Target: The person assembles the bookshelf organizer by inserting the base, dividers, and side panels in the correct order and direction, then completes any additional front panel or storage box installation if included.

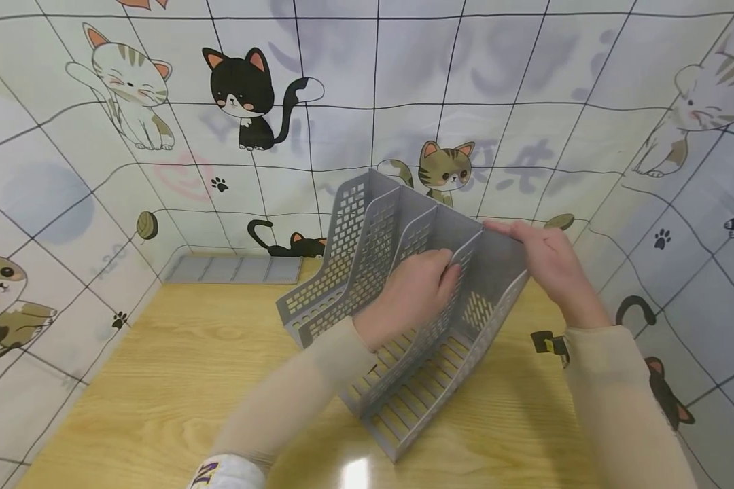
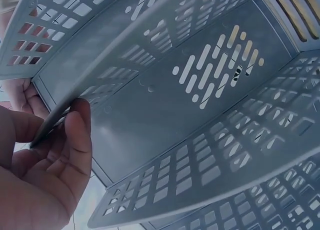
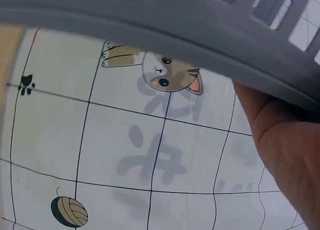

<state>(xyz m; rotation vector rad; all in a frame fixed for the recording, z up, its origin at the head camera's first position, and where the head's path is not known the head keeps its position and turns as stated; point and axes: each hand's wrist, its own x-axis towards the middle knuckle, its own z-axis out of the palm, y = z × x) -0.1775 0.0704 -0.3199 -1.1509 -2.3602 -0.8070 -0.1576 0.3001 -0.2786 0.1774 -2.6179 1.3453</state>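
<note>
A grey plastic file rack (image 1: pixel 434 367) with slatted base and perforated dividers is turned diagonally over the table, its taller back toward the wall. My left hand (image 1: pixel 410 292) reaches into it and grips the front edge of a divider. In the left wrist view, the thumb and curled fingers of the left hand (image 2: pixel 55 160) pinch that divider (image 2: pixel 120 50) from both sides. At the rack's upper right back corner, my right hand (image 1: pixel 550 265) grips the top edge. The right wrist view shows the right hand (image 3: pixel 285 140) under a grey edge (image 3: pixel 150 45), with most fingers hidden.
A flat grey slotted panel (image 1: pixel 232 269) lies at the back left of the wooden table (image 1: pixel 177 353). Cloth with cat drawings (image 1: pixel 355 75) hangs behind and along both sides. A dark strap piece (image 1: pixel 550 343) sticks out from the right sleeve.
</note>
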